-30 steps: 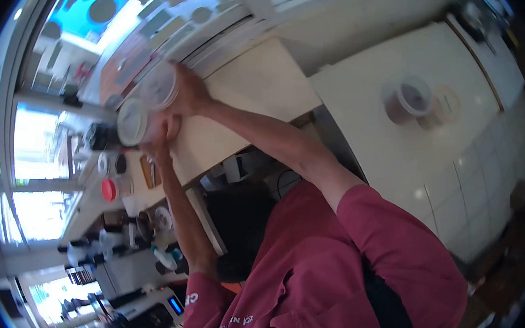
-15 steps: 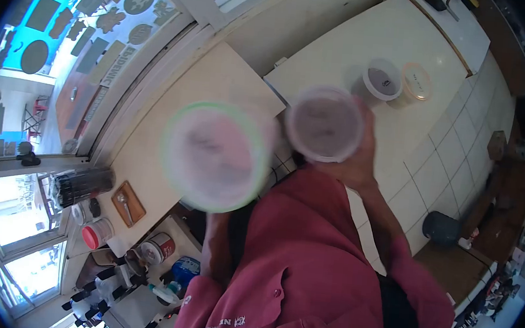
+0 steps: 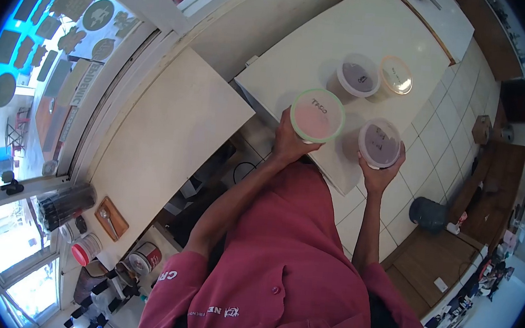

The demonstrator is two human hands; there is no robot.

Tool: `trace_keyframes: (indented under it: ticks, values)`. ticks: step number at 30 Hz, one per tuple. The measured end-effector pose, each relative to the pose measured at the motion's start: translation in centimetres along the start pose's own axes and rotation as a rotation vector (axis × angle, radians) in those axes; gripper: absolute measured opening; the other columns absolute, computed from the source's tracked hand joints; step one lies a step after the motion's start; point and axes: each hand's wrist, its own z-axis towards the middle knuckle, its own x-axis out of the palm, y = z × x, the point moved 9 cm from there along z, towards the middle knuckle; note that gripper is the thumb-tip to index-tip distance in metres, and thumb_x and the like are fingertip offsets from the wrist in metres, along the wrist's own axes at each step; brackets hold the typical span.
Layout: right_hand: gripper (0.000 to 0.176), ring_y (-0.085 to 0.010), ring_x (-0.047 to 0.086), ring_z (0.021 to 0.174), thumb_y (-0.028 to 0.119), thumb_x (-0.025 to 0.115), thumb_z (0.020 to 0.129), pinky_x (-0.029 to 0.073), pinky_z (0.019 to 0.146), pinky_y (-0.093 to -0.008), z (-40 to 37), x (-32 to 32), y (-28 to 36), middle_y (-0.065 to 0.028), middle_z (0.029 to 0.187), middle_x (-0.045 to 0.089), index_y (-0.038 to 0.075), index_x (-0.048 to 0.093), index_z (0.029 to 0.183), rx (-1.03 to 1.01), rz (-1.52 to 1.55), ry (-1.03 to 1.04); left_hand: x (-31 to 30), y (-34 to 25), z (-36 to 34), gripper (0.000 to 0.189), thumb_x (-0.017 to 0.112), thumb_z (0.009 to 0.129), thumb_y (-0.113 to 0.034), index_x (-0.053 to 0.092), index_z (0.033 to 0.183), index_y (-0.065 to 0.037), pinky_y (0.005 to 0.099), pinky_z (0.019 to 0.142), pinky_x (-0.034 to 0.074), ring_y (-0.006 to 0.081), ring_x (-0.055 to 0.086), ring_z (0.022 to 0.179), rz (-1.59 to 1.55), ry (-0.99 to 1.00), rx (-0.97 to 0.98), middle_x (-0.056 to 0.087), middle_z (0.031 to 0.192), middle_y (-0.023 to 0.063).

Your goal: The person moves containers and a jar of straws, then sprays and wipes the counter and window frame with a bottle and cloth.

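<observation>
My left hand (image 3: 291,138) is closed around the side of a round plastic tub with a green-rimmed lid (image 3: 318,115). Pinkish contents show through that lid, which has dark handwriting on it. In my right hand (image 3: 381,173) is a clear-lidded tub with dark purplish contents (image 3: 380,143), also marked by hand. Both tubs are over the near end of the white table (image 3: 309,52). Just beyond them stand another dark-filled tub (image 3: 358,76) and a tub with an orange-rimmed lid (image 3: 396,75).
A pale counter (image 3: 160,117) runs along the window at left. On it lie a wooden tray with a spoon (image 3: 111,218), a dark cylindrical container (image 3: 66,206) and a red-lidded jar (image 3: 86,248). A dark bin (image 3: 428,215) stands on the tiled floor at right.
Both held tubs have moved away from my body, over the white table. The green-rimmed one shifted right from over the counter side, and the dark one went right, closer to the two standing tubs.
</observation>
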Motion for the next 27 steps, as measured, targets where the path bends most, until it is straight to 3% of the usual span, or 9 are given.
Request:
trace_keyframes:
  ticks: [10, 17, 19, 20, 22, 23, 26, 27]
  values:
    - [0.121, -0.0279, 0.051, 0.130, 0.015, 0.096, 0.057, 0.044, 0.108, -0.0416, 0.4, 5.9, -0.8, -0.0176, 0.139, 0.046, -0.002, 0.022, 0.150, -0.058, 0.078, 0.159, -1.5, 2.8, 2.3, 0.097, 0.098, 0.056, -0.021, 0.045, 0.133, 0.003, 0.0441, 0.098, 0.050, 0.0340, 0.059, 0.116, 0.137, -0.278, -0.014, 0.056, 0.126, 0.0201]
    - [0.124, -0.0272, 0.055, 0.126, 0.017, 0.098, 0.055, 0.045, 0.108, -0.0420, 2.0, 10.9, 1.0, -0.0169, 0.136, 0.052, -0.001, 0.021, 0.151, -0.143, 0.064, 0.324, -3.0, 5.8, 5.1, 0.101, 0.098, 0.055, -0.022, 0.041, 0.136, 0.000, 0.0455, 0.102, 0.048, 0.0365, 0.055, 0.120, 0.020, -0.322, -0.112, 0.053, 0.129, 0.0201]
    - [0.123, -0.0279, 0.051, 0.130, 0.019, 0.098, 0.055, 0.043, 0.110, -0.0420, 2.3, 11.9, 0.4, -0.0165, 0.140, 0.046, 0.000, 0.023, 0.151, -0.076, 0.176, 0.316, -3.4, 5.8, 5.7, 0.101, 0.098, 0.055, -0.021, 0.041, 0.136, 0.000, 0.0451, 0.102, 0.048, 0.0365, 0.056, 0.120, 0.057, -0.344, -0.087, 0.053, 0.129, 0.0205]
    - [0.122, -0.0283, 0.049, 0.132, 0.019, 0.098, 0.056, 0.042, 0.110, -0.0420, 2.5, 12.4, 0.2, -0.0163, 0.142, 0.043, 0.000, 0.025, 0.151, -0.042, 0.232, 0.313, -3.4, 6.4, 5.8, 0.101, 0.097, 0.056, -0.022, 0.041, 0.137, 0.000, 0.0450, 0.102, 0.048, 0.0367, 0.055, 0.121, 0.049, -0.332, -0.131, 0.053, 0.129, 0.0209]
    - [0.122, -0.0287, 0.053, 0.128, 0.022, 0.100, 0.055, 0.045, 0.108, -0.0428, 3.0, 12.6, 0.1, -0.0173, 0.140, 0.049, -0.001, 0.027, 0.150, -0.167, 0.124, 0.293, -2.9, 7.8, 5.6, 0.101, 0.096, 0.058, -0.024, 0.040, 0.138, 0.001, 0.0448, 0.102, 0.048, 0.0371, 0.055, 0.122, 0.035, -0.318, -0.225, 0.053, 0.130, 0.0216]
    - [0.122, -0.0290, 0.056, 0.126, 0.023, 0.101, 0.055, 0.046, 0.107, -0.0432, 3.2, 12.9, 0.1, -0.0179, 0.139, 0.052, -0.001, 0.028, 0.150, -0.232, 0.083, 0.293, -2.5, 7.8, 5.5, 0.098, 0.094, 0.062, -0.026, 0.039, 0.139, 0.001, 0.0451, 0.103, 0.047, 0.0381, 0.054, 0.123, 0.062, -0.309, -0.189, 0.052, 0.130, 0.0226]
    - [0.122, -0.0301, 0.055, 0.126, 0.024, 0.102, 0.053, 0.046, 0.107, -0.0437, 3.6, 14.3, -4.1, -0.0184, 0.141, 0.051, -0.001, 0.031, 0.149, -0.063, 0.106, 0.343, -0.9, 10.7, 4.3, 0.089, 0.082, 0.075, -0.029, 0.035, 0.143, 0.003, 0.0466, 0.109, 0.041, 0.0417, 0.048, 0.129, 0.177, -0.385, -0.066, 0.049, 0.134, 0.0267]
    - [0.122, -0.0303, 0.055, 0.125, 0.024, 0.102, 0.052, 0.046, 0.107, -0.0442, 4.1, 14.3, -3.1, -0.0184, 0.140, 0.053, -0.001, 0.032, 0.149, -0.165, 0.058, 0.355, -0.8, 10.7, 3.9, 0.089, 0.080, 0.078, -0.028, 0.032, 0.145, 0.004, 0.0463, 0.112, 0.038, 0.0426, 0.044, 0.133, 0.123, -0.410, -0.114, 0.045, 0.139, 0.0281]
